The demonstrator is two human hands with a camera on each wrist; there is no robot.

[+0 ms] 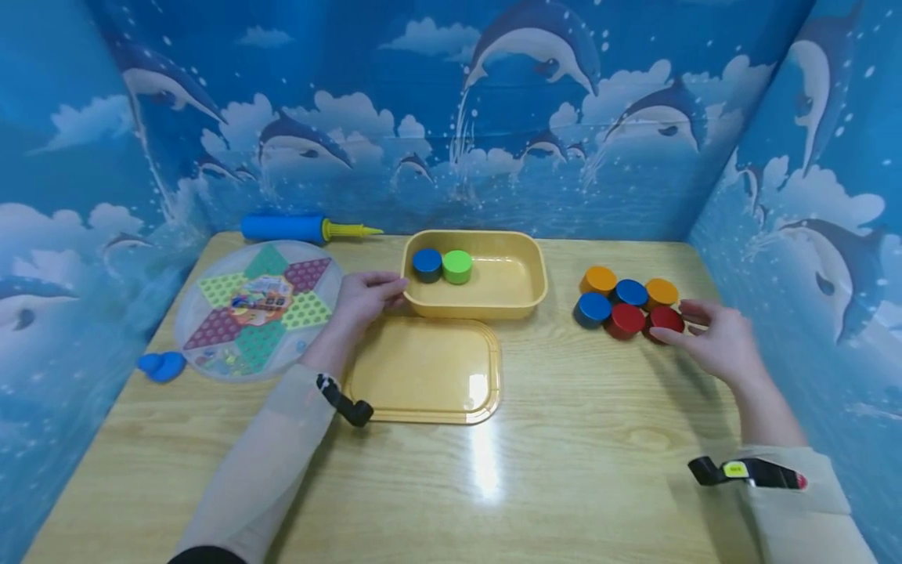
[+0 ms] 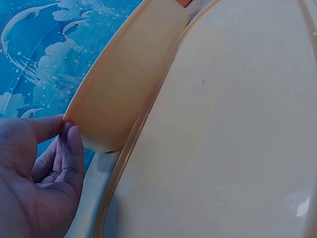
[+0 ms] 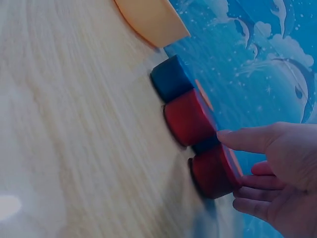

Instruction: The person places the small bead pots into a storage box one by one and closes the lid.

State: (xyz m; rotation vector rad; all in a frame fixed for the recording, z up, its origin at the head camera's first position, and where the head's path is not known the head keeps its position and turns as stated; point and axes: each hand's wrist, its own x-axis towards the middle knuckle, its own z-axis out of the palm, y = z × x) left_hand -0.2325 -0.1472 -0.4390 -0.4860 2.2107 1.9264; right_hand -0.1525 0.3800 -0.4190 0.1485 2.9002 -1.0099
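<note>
At its left end, my left hand [image 1: 364, 298] pinches the rim of a yellow plastic basin [image 1: 517, 301]. In the left wrist view, thumb and fingers meet at that rim. Inside the basin stand a blue cylinder [image 1: 427, 266] and a green cylinder [image 1: 457, 267], side by side. On the right, my right hand [image 1: 719, 337] holds the rightmost red cylinder [image 3: 215, 173] between thumb and fingertips; it still stands on the table. Around it cluster another red cylinder [image 1: 625, 321], two blue cylinders [image 1: 592, 310] and two orange cylinders [image 1: 599, 280].
A yellow lid [image 1: 423, 368] lies flat in front of the basin. To the left are a round game board [image 1: 261, 309] with coloured triangles, a blue pump [image 1: 285, 228] with a yellow nozzle, and a small blue object [image 1: 162, 366]. Dolphin-printed cloth [image 1: 451, 117] walls the table.
</note>
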